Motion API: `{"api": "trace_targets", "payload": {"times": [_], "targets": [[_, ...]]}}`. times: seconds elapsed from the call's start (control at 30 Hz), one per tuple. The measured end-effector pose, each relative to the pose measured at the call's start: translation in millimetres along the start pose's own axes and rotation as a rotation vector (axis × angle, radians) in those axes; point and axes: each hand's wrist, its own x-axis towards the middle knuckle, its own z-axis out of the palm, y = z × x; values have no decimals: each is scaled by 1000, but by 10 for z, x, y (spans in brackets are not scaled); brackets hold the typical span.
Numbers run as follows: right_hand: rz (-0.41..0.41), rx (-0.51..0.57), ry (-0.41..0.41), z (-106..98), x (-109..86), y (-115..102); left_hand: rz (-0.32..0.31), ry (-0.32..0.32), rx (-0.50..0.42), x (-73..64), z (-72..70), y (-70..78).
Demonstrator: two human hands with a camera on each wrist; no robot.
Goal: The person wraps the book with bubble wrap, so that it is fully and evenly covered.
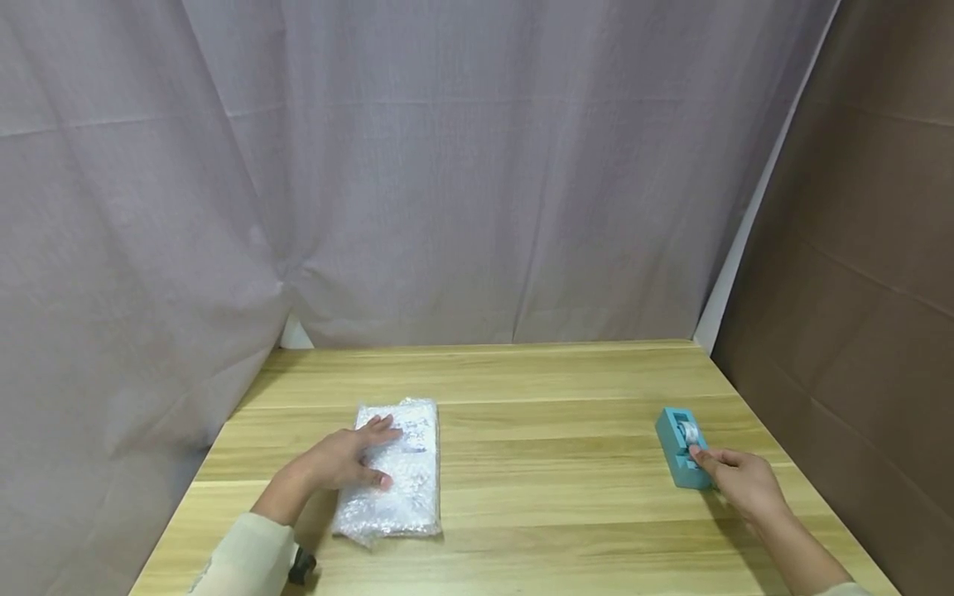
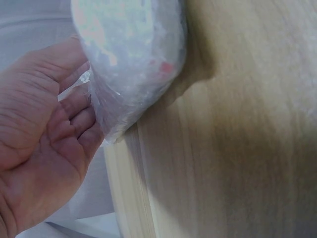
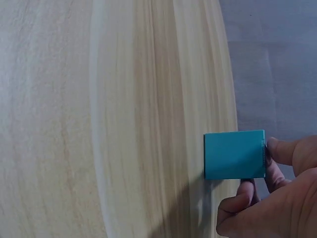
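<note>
A flat package in bubble wrap (image 1: 417, 492) lies on the table, left of the middle. My left hand (image 1: 349, 457) rests over its left part in the head view, fingers and thumb spread on the wrap. Seen from the left wrist, the bulging bubble wrap (image 2: 129, 44) hides the fingertips of that hand (image 2: 44, 124). Towards the right stands a teal tape dispenser (image 1: 674, 463) with a roll of clear tape (image 1: 690, 431). My right hand (image 1: 741, 483) grips its near end, thumb at the cutter edge. Curled fingers touch the dispenser (image 3: 233, 154) in the right wrist view; no loose tape strip is discernible.
The wooden table (image 1: 537, 480) has grey curtains (image 1: 477, 182) behind it and along the left. A brown panel (image 1: 857, 248) borders its right side. A small black object (image 1: 301, 567) shows beside the left sleeve.
</note>
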Motion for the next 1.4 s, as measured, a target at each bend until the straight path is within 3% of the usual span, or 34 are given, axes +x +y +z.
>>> {"api": "trace_targets", "payload": {"times": [0.13, 0.23, 0.37, 0.53, 0.97, 1.4], "targets": [[8, 27, 21, -3, -18, -23, -9, 6, -8, 1, 0, 7], [11, 113, 20, 10, -17, -25, -16, 2, -11, -2, -1, 15], [17, 260, -28, 17, -6, -15, -17, -3, -15, -5, 3, 21], [13, 327, -101, -23, 36, -34, -21, 6, -20, -9, -4, 28], [0, 341, -208, -70, 76, -46, -31, 5, -16, -3, 14, 25], [-27, 307, -230, -79, 94, 27, -36, 7, -33, 7, 23, -4]]}}
